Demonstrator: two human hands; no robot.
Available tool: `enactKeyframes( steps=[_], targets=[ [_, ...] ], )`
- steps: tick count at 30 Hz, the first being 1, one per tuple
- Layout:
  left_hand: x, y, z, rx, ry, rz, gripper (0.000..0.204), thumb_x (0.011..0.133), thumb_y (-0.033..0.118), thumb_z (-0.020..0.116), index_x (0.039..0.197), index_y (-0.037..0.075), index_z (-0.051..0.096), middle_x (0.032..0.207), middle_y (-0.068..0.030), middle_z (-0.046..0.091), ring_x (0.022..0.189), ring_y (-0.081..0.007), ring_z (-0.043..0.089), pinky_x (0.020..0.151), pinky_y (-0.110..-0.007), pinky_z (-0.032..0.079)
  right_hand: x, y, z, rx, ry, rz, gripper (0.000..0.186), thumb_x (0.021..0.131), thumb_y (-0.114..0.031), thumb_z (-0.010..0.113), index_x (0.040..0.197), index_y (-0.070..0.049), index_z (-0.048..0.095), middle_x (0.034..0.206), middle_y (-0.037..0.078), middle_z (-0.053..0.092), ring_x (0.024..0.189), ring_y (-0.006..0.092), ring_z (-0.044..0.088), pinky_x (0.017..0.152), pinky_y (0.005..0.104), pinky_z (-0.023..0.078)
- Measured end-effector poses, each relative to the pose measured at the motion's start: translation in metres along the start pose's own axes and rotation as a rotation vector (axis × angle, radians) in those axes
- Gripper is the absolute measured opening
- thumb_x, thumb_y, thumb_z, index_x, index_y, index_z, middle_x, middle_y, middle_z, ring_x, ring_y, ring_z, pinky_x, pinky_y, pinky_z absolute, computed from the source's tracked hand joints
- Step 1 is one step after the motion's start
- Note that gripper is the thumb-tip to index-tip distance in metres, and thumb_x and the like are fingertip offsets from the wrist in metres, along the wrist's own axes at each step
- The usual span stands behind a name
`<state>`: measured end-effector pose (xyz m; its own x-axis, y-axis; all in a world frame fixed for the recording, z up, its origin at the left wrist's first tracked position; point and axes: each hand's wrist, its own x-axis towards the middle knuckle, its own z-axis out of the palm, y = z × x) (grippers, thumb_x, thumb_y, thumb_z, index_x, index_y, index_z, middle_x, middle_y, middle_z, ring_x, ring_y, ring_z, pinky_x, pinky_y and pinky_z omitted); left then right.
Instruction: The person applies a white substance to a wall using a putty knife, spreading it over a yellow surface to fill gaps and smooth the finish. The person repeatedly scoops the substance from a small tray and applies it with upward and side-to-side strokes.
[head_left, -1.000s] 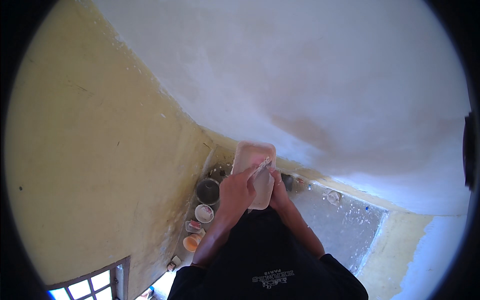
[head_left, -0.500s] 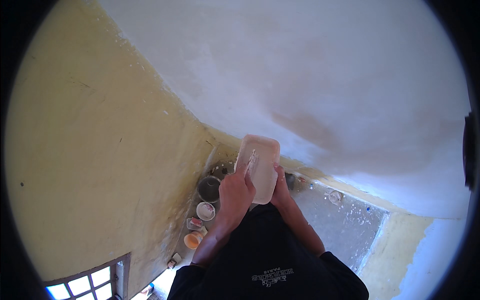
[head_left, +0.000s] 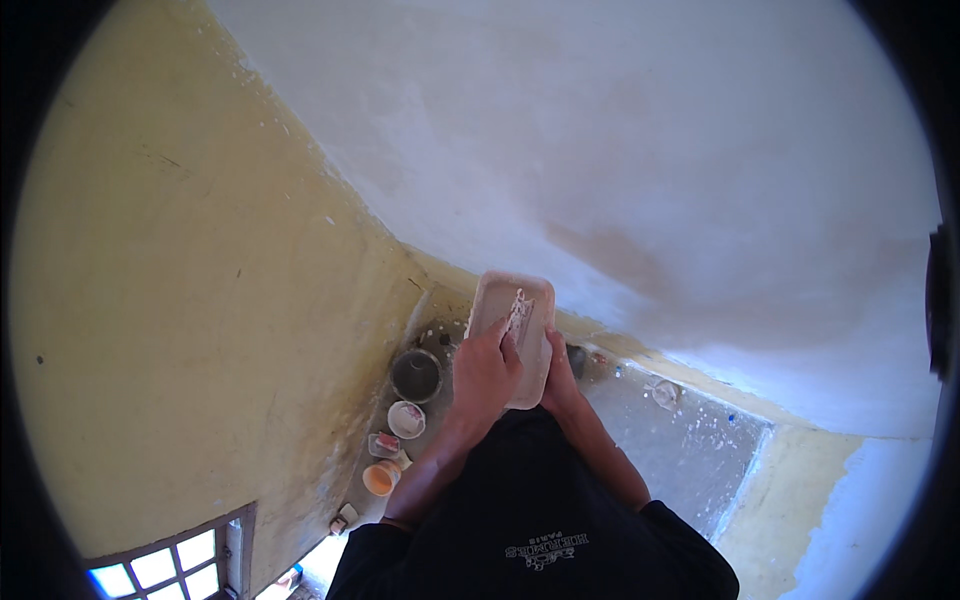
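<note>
A shallow rectangular pale-pink plastic tray is held up in front of my chest, its inside coated with whitish paste. My right hand grips the tray along its right side, with the fingers partly hidden beneath it. Over the tray's left half, my left hand is closed on what looks like a flat scraper, whose edge is thick with lumpy paste. The hand hides most of this tool, so its full shape does not show.
A white-coated wall with a damp-looking brownish patch rises ahead; a yellow wall stands at left. Along its foot are a dark bucket, a white tub and an orange container. A crumpled pale bag lies on the spattered floor.
My left hand has shifted slightly right across the tray, and the paste-laden edge has moved right with it. My right hand keeps its hold on the tray.
</note>
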<state>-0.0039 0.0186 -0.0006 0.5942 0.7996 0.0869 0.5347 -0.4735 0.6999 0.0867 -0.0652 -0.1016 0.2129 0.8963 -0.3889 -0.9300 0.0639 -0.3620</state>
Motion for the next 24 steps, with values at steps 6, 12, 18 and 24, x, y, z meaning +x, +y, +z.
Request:
enactKeyframes(
  steps=[6,12,18,24],
  targets=[
    [-0.001,-0.012,-0.024,-0.168,-0.032,0.004,0.023,0.087,0.008,0.057,0.105,-0.002,0.066,0.079,-0.0242,0.066,0.074,-0.042,0.065,0.066,-0.045,0.053,0.001,-0.007,0.001,-0.014,-0.017,-0.044,0.054,0.102,-0.041,0.038,0.139,-0.003,0.041,0.133,0.014,0.054,0.12,0.0262,0.056,0.103,0.0405,0.045],
    [-0.006,-0.002,-0.035,-0.099,0.07,-0.068,0.022,0.087,0.008,0.057,0.105,-0.002,0.066,0.077,-0.0235,0.066,0.074,-0.0422,0.065,0.065,-0.047,0.052,-0.005,-0.004,-0.001,-0.07,0.023,-0.053,0.053,0.098,-0.036,0.045,0.136,0.001,0.043,0.128,0.015,0.057,0.114,0.0257,0.06,0.097,0.039,0.049],
    [-0.008,0.003,-0.014,0.097,-0.032,-0.022,0.024,0.089,0.01,0.055,0.108,0.001,0.066,0.073,-0.025,0.064,0.068,-0.0428,0.064,0.063,-0.051,0.051,-0.001,-0.001,-0.002,-0.109,-0.051,-0.072,0.054,0.093,-0.032,0.052,0.133,0.002,0.044,0.124,0.015,0.059,0.112,0.0244,0.06,0.096,0.0386,0.05],
    [-0.009,-0.004,-0.03,0.118,0.089,-0.044,0.024,0.089,0.011,0.055,0.109,0.0,0.066,0.071,-0.025,0.064,0.068,-0.0416,0.065,0.063,-0.05,0.052,-0.009,-0.003,0.0,-0.131,0.088,-0.024,0.054,0.093,-0.035,0.051,0.133,0.001,0.045,0.124,0.015,0.059,0.112,0.026,0.06,0.097,0.0393,0.048]
  ],
)
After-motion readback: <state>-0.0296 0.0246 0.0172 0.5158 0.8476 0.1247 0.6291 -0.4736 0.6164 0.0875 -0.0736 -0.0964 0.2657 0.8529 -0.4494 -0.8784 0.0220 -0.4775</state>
